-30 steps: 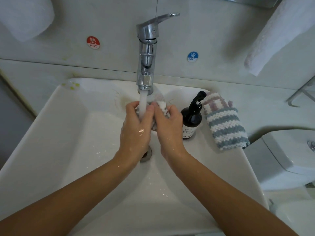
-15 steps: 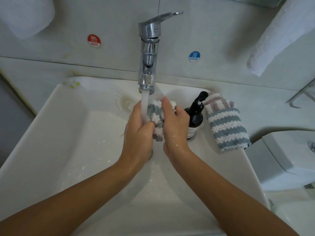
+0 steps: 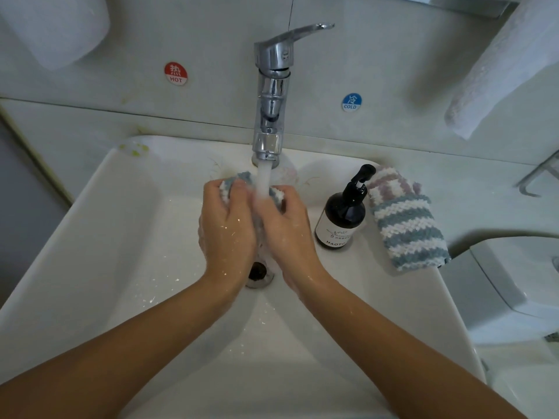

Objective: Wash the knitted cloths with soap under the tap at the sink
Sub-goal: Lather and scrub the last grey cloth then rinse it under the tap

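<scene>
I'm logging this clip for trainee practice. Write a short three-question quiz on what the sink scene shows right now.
1. True or false: water is running from the tap onto the cloth that the left hand and right hand grip.
2. Where does the second striped cloth lie? A) in the basin B) on the sink rim, right of the soap bottle C) over the tap
3. Fill in: the red sticker reads ____.

Key: 1 true; 2 B; 3 HOT
</scene>
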`<move>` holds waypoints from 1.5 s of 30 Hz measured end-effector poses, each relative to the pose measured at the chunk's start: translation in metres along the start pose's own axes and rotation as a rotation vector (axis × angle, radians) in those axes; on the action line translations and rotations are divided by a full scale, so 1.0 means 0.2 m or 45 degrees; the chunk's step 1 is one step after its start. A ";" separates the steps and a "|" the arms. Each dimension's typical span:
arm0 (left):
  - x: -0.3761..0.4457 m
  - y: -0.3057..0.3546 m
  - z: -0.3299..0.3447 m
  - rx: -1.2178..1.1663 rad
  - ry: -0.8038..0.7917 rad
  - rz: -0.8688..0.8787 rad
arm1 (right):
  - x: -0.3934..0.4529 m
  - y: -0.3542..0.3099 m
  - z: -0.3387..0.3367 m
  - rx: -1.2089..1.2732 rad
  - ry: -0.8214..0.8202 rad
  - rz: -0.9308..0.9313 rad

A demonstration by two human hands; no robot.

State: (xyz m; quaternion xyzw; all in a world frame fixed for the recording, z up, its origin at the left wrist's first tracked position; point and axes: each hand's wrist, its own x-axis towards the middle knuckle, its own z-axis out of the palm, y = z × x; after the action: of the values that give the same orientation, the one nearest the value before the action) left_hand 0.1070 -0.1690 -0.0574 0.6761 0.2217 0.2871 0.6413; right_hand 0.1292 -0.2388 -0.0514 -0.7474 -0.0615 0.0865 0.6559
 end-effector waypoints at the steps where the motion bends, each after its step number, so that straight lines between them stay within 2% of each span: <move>1: 0.01 0.01 0.00 -0.023 -0.006 -0.011 | 0.00 0.00 -0.01 0.009 0.015 0.010; 7: 0.02 0.04 0.00 -0.141 -0.109 -0.079 | 0.01 0.01 0.00 0.082 0.170 0.021; 11: 0.02 0.03 0.01 -0.006 -0.174 -0.140 | 0.03 0.00 -0.03 0.120 0.312 -0.117; 17: -0.05 0.00 0.04 -0.007 -0.315 -0.173 | 0.01 0.01 -0.02 0.092 0.363 -0.156; 20: -0.07 -0.01 0.04 0.041 -0.327 -0.202 | 0.00 0.01 -0.01 0.136 0.349 -0.149; 28: -0.06 -0.03 0.05 0.088 -0.126 -0.280 | -0.03 0.02 0.02 0.072 0.183 -0.053; 32: -0.08 0.02 0.06 -0.051 -0.057 -0.306 | -0.04 0.03 0.04 0.098 0.158 0.031; 35: -0.08 0.02 0.05 -0.029 -0.010 -0.286 | -0.02 0.02 0.05 0.070 0.160 0.134; 37: -0.06 0.01 0.04 0.008 -0.040 -0.241 | -0.01 0.02 0.05 -0.039 0.176 0.133; 41: -0.05 0.01 0.04 0.088 -0.119 -0.123 | -0.04 0.02 0.03 -0.014 0.212 -0.031; 45: -0.04 0.02 0.03 0.122 -0.186 -0.094 | -0.02 0.01 0.00 0.022 0.186 -0.030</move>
State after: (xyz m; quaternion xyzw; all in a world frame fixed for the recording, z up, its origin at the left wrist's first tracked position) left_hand 0.1049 -0.1779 -0.0552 0.7165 0.2128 0.2023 0.6328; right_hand 0.1244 -0.2400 -0.0537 -0.7453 -0.0217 0.0244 0.6659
